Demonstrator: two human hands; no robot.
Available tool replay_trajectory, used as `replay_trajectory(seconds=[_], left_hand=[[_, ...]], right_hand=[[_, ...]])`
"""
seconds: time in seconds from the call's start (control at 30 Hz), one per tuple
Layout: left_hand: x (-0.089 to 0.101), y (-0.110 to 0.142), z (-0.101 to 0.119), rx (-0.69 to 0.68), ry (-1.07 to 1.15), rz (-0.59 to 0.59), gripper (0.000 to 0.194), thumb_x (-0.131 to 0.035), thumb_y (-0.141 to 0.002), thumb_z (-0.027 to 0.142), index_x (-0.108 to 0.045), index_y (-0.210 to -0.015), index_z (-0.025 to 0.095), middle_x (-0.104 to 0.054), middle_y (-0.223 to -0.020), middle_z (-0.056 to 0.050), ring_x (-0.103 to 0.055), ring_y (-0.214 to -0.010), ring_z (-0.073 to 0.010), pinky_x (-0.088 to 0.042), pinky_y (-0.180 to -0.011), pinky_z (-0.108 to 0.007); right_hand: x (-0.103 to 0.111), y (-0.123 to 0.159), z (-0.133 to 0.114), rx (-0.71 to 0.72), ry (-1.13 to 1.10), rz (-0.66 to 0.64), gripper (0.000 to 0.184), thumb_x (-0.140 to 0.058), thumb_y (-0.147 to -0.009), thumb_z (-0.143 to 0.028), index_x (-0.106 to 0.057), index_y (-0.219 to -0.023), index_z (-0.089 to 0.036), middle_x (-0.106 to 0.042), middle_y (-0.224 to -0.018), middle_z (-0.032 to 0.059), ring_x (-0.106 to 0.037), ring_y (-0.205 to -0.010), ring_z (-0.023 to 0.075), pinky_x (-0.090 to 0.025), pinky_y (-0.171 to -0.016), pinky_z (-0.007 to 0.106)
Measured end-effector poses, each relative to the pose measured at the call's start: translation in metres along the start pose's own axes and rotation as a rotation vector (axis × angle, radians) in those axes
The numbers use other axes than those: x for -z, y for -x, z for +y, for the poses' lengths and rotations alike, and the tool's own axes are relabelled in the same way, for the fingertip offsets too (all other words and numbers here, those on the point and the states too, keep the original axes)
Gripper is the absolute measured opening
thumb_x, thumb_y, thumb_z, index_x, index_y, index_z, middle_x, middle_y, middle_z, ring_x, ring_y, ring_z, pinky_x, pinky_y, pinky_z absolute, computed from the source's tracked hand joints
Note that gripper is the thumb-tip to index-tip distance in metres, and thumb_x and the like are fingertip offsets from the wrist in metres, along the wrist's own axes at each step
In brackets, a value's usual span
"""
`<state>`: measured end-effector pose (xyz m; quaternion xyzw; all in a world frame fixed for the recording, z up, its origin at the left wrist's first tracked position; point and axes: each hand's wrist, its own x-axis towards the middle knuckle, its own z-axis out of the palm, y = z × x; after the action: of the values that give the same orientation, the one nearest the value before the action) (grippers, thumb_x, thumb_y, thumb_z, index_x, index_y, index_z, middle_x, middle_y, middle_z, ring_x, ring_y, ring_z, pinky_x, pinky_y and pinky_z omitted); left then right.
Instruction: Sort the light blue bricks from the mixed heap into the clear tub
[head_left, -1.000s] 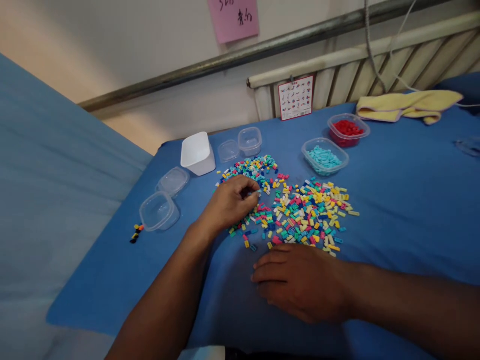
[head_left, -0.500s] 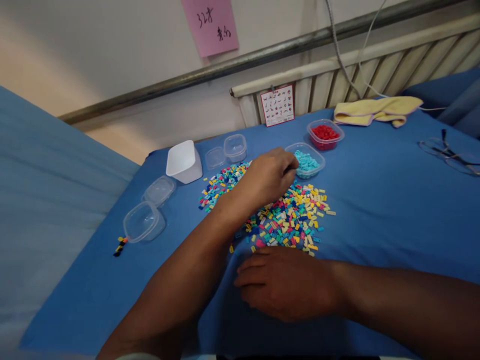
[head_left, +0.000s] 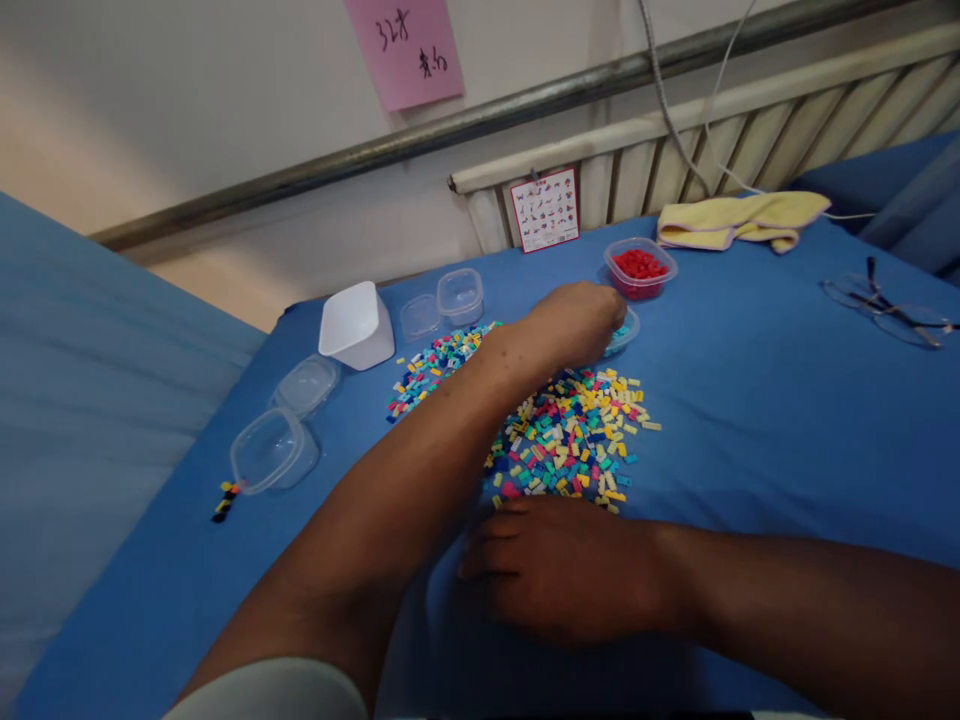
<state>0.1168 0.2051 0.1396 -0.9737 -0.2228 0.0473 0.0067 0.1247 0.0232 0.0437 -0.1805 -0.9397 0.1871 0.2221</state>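
Observation:
My left hand (head_left: 581, 320) reaches across the blue cloth and hovers over a clear tub of cyan bricks (head_left: 630, 330), covering most of it. Its fingers curl downward, and whatever they hold is hidden. A large pile of mixed coloured small bricks (head_left: 577, 440) lies under and beside my left forearm. A smaller patch of bricks (head_left: 427, 370) lies to its left. My right hand (head_left: 562, 565) rests flat on the cloth just in front of the big pile, fingers stretched out, holding nothing. A tub of red bricks (head_left: 640, 266) stands just beyond my left hand.
A white tub (head_left: 356, 322), two empty clear tubs (head_left: 459, 293) (head_left: 274, 450) and loose lids (head_left: 306, 384) stand at the left. A few black and yellow bricks (head_left: 223, 500) lie near the table's left edge. Glasses (head_left: 885, 305), a yellow cloth (head_left: 742, 218) and a picture card (head_left: 545, 208) are at the back right.
My left hand has moved from the smaller patch of bricks rightward and away to the cyan tub. My right hand has stayed in place. The camera has shifted.

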Motion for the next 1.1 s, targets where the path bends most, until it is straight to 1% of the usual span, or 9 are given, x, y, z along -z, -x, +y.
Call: replay_trajectory(seconds=[0.17,0.23,0.33,0.43,0.53,0.63,0.77,0.97,1.1], left_hand=[[0.002,0.008,-0.003,-0.001,0.136,0.034,0.035,-0.052,-0.098,0.008,-0.082,-0.110,0.020,-0.080,-0.112,-0.008,-0.072,-0.098,-0.0258,-0.048,-0.077,-0.037],[0.000,0.014,-0.006,0.006,0.165,0.074,0.033,-0.051,-0.101,0.010,-0.081,-0.111,0.020,-0.080,-0.113,-0.008,-0.072,-0.098,-0.0255,-0.049,-0.079,-0.038],[-0.003,0.036,-0.015,0.023,0.212,0.165,0.028,-0.053,-0.104,0.015,-0.080,-0.113,0.019,-0.080,-0.115,-0.008,-0.072,-0.102,-0.0247,-0.052,-0.087,-0.038],[-0.007,0.078,-0.033,0.092,0.293,0.235,0.026,-0.059,-0.106,0.020,-0.079,-0.121,0.018,-0.080,-0.122,-0.008,-0.072,-0.111,-0.0239,-0.053,-0.097,-0.037],[-0.011,0.132,-0.057,0.255,0.314,0.270,0.025,-0.061,-0.102,0.017,-0.081,-0.118,0.019,-0.081,-0.112,-0.005,-0.073,-0.099,-0.0205,-0.052,-0.088,-0.034],[-0.017,0.183,-0.075,0.417,0.375,0.286,0.019,-0.066,-0.099,0.021,-0.081,-0.109,0.018,-0.078,-0.098,-0.003,-0.070,-0.084,-0.0176,-0.049,-0.076,-0.031],[-0.034,0.227,-0.086,0.542,0.497,0.242,0.015,-0.069,-0.096,0.026,-0.080,-0.102,0.018,-0.077,-0.089,-0.002,-0.069,-0.078,-0.0171,-0.047,-0.070,-0.031],[-0.070,0.242,-0.089,0.516,0.561,0.279,0.013,-0.068,-0.096,0.026,-0.079,-0.098,0.018,-0.076,-0.092,-0.002,-0.068,-0.081,-0.0169,-0.049,-0.075,-0.032],[-0.081,0.246,-0.084,0.447,0.477,0.321,0.017,-0.064,-0.102,0.025,-0.079,-0.105,0.018,-0.076,-0.104,-0.005,-0.070,-0.094,-0.0192,-0.052,-0.084,-0.035]], right_hand=[[0.000,0.000,-0.001,0.002,0.033,-0.006,0.013,-0.066,-0.105,-0.029,-0.078,-0.103,-0.024,-0.080,-0.127,0.0045,-0.068,-0.122,0.0227,-0.052,-0.106,0.041],[0.002,0.000,-0.001,0.007,0.056,-0.026,0.016,-0.063,-0.108,-0.030,-0.077,-0.103,-0.023,-0.080,-0.125,0.0045,-0.068,-0.121,0.0226,-0.052,-0.107,0.041],[0.003,0.000,-0.002,0.034,0.079,-0.019,0.023,-0.056,-0.111,-0.029,-0.076,-0.104,-0.021,-0.080,-0.124,0.0043,-0.067,-0.122,0.0222,-0.051,-0.107,0.041],[0.003,0.001,-0.002,0.054,0.068,-0.002,0.022,-0.056,-0.111,-0.028,-0.077,-0.111,-0.020,-0.078,-0.132,0.0043,-0.065,-0.128,0.0216,-0.051,-0.109,0.041],[0.000,0.003,-0.002,0.066,0.058,-0.001,0.025,-0.055,-0.112,-0.028,-0.077,-0.120,-0.020,-0.076,-0.141,0.0053,-0.065,-0.133,0.0221,-0.052,-0.110,0.041],[-0.003,0.005,-0.004,0.062,0.058,0.000,0.028,-0.053,-0.113,-0.028,-0.079,-0.121,-0.020,-0.076,-0.143,0.0058,-0.066,-0.133,0.0228,-0.052,-0.110,0.040],[-0.007,0.008,-0.006,0.039,0.057,0.021,0.029,-0.052,-0.114,-0.027,-0.079,-0.123,-0.021,-0.077,-0.142,0.0034,-0.067,-0.134,0.0227,-0.054,-0.112,0.041],[-0.014,0.012,-0.009,0.009,0.018,0.086,0.021,-0.062,-0.111,-0.024,-0.079,-0.123,-0.023,-0.077,-0.141,0.0028,-0.067,-0.135,0.0220,-0.052,-0.117,0.042],[-0.017,0.013,-0.011,-0.005,-0.016,0.078,0.022,-0.064,-0.109,-0.023,-0.077,-0.127,-0.021,-0.076,-0.143,0.0043,-0.066,-0.136,0.0242,-0.050,-0.121,0.046]])
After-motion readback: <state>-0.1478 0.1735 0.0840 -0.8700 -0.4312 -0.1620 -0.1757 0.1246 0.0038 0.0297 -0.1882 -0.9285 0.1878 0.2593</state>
